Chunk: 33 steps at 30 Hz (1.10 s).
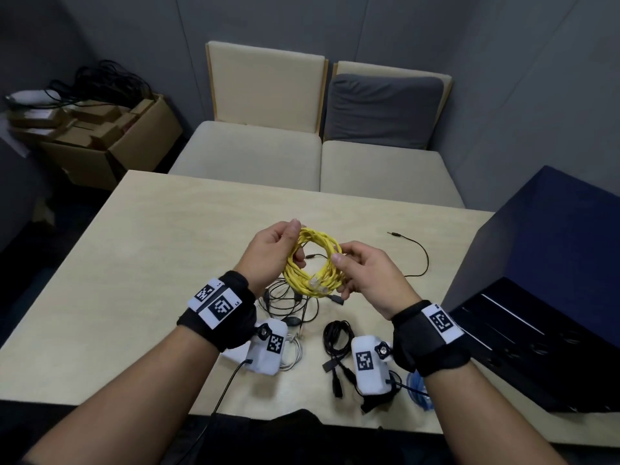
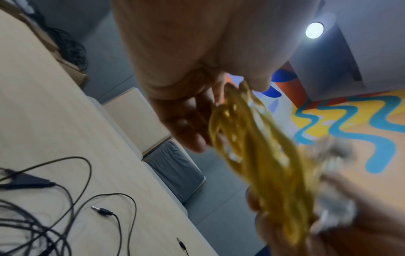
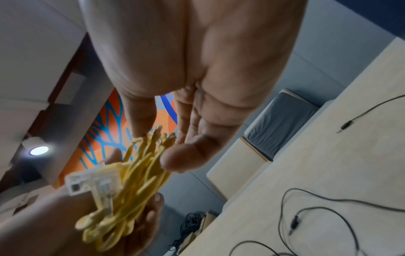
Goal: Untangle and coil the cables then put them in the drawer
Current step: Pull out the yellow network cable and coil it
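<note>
Both hands, the left hand [image 1: 273, 255] and right hand [image 1: 367, 275], gripped opposite sides of the coiled yellow network cable [image 1: 313, 263] above the pale wooden tabletop [image 1: 134, 263]. Coiling looked finished; next, probably, carrying it to the dark blue drawer unit [image 1: 543, 297], loops kept together.

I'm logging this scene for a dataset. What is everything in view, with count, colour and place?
yellow cable: one, yellow, coiled, held above the table by both hands
black cables: several, black, tangled on the table under the hands
black coil: one, black, on the table near the right wrist
white cable: one, white, by the left wrist
blue cable: one, blue, at the table's near right edge
table: one, light wood, centre
drawer unit: one, dark blue, right of the table
chairs: two, beige, behind the table
box: one, brown cardboard, far left
left hand: grips the coil
right hand: grips the coil
</note>
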Each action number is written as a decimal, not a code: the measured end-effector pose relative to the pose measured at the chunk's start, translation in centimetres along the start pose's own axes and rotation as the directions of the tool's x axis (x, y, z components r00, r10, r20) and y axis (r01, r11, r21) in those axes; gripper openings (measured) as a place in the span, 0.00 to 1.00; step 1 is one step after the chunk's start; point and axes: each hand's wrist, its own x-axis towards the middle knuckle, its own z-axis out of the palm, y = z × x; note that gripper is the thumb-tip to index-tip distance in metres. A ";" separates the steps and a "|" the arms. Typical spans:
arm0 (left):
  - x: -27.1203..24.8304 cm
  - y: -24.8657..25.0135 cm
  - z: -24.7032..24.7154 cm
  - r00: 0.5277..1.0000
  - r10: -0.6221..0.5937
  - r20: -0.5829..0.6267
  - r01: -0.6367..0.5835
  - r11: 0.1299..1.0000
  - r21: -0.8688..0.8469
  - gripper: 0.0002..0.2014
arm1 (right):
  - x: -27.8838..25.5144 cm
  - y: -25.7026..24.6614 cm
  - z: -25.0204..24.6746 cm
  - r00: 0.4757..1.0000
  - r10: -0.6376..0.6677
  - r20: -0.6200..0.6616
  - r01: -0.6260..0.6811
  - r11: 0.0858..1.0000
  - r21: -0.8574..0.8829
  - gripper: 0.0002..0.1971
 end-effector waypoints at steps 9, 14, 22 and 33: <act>-1.1 -3.7 -2.0 0.982 -0.188 0.009 0.186 0.980 0.070 0.06 | 0.0 3.8 1.7 0.990 0.140 -0.010 -0.140 0.983 -0.123 0.13; -1.4 -7.6 -1.6 0.961 -0.273 0.042 0.267 0.957 0.114 0.09 | -1.4 6.6 1.8 0.971 0.227 -0.077 -0.238 0.954 -0.182 0.15; -0.9 -11.3 5.2 0.916 -0.373 0.150 0.342 0.918 0.199 0.10 | -5.0 11.7 -2.5 0.882 0.332 -0.335 -0.421 0.874 -0.244 0.06; 3.7 -14.6 16.6 0.872 -0.464 0.157 0.385 0.847 0.367 0.23 | -4.4 16.0 -12.5 0.786 0.370 -0.495 -0.569 0.748 -0.343 0.06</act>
